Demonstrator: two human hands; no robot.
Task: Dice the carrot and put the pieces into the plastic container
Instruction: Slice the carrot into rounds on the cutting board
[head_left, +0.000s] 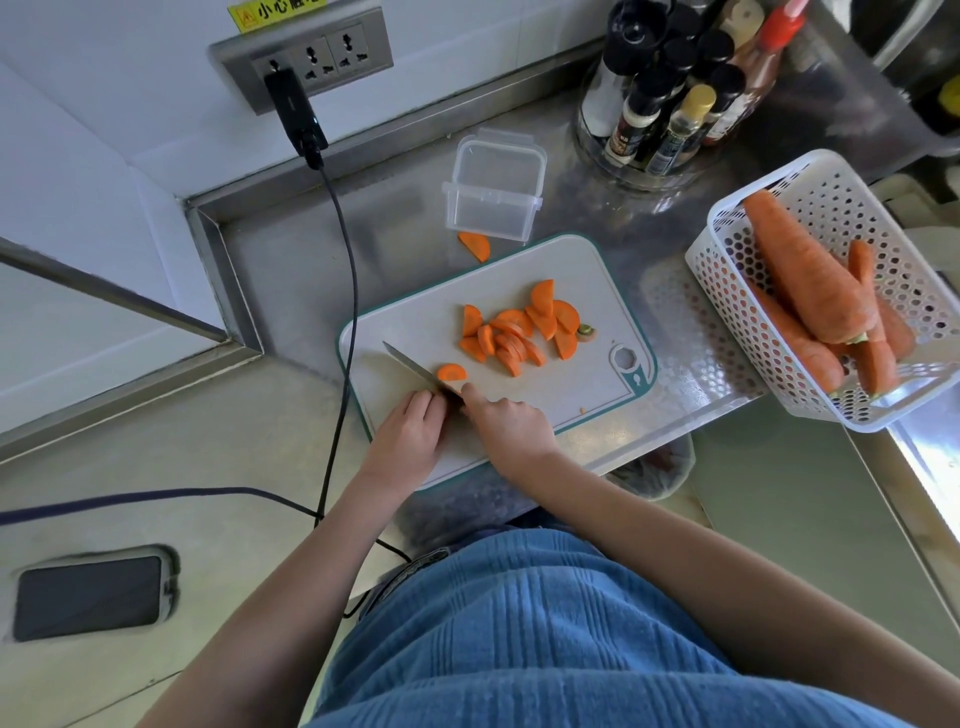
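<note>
Orange half-moon slices (522, 332) lie heaped mid cutting board (582, 280), one lone half-slice (452, 372) just beside the knife (415, 370); right hand (506, 423) is clamped on the handle, forefinger stretched along it, likely to steady the blade; left hand (410, 431) rests beside the blade, fingers curled, whether pinching anything I cannot tell; plastic container (493, 187) stands empty behind the board, within easy reach, a stray piece (475, 245) before it; dicing looks unfinished.

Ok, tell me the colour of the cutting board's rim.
Teal, around the pale cutting board; the head view shows it.
</note>
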